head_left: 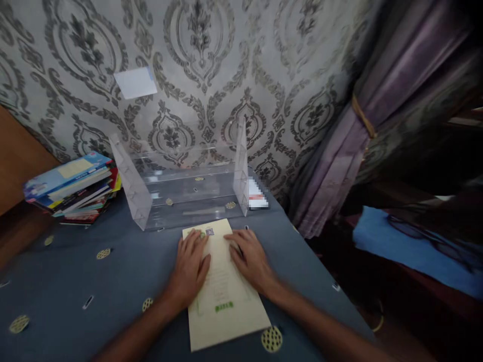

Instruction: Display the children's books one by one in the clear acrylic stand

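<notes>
A pale yellow booklet (226,311) lies flat on the blue-grey tablecloth (113,281), its far end close to a clear acrylic stand (181,193). My left hand (190,266) rests flat on the booklet's left side, fingers stretched towards the stand. On the booklet's right side lies my right hand (251,259), fingers also extended and pressed down. Neither hand holds anything.
A stack of colourful books (73,188) sits at the back left. A white note (135,82) is stuck on the patterned wall. Purple curtains (358,125) hang to the right, past the table's edge. A blue cloth (407,246) lies farther right.
</notes>
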The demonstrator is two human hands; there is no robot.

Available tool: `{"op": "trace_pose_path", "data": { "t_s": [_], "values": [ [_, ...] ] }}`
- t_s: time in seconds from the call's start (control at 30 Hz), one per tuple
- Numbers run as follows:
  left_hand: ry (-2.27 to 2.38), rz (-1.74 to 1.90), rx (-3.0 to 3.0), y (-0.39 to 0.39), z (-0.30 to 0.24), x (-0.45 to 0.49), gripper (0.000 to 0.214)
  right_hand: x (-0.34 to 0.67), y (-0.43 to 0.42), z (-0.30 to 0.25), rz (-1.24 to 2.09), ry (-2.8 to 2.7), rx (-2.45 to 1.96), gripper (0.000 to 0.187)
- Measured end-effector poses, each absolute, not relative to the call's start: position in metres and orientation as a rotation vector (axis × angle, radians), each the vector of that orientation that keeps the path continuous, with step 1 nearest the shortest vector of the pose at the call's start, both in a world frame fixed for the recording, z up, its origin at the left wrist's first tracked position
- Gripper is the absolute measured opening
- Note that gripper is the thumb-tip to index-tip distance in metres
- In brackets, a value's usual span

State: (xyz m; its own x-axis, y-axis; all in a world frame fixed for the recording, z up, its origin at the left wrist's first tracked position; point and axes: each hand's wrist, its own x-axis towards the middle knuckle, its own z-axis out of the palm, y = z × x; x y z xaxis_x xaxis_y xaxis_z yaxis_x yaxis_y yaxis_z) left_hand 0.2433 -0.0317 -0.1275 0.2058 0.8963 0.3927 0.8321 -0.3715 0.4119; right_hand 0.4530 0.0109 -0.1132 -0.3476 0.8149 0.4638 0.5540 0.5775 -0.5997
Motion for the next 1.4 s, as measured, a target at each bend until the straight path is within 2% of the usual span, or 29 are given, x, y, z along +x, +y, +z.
{"op": "trace_pose_path", "data": {
  "t_s": [0.2,0.4,0.83,1.4],
  "values": [
    [1.656,0.913,2.281,-0.042,-0.128,0.24,0.046,0.462,-0.002,-0.101,0.524,-1.981,-1.083,0.024],
    [1.576,0.939,2.322,-0.034,-0.127,0.239,0.04,0.468,0.011,-0.105,0.463,-2.022,-1.125,0.021],
    [1.561,0.983,2.52,-0.026,-0.122,0.238,0.031,0.461,0.024,-0.109,0.385,-2.236,-1.125,0.037],
    [1.524,0.988,2.589,-0.022,-0.123,0.232,0.028,0.459,0.019,-0.107,0.363,-2.284,-1.19,0.034]
  ]
}}
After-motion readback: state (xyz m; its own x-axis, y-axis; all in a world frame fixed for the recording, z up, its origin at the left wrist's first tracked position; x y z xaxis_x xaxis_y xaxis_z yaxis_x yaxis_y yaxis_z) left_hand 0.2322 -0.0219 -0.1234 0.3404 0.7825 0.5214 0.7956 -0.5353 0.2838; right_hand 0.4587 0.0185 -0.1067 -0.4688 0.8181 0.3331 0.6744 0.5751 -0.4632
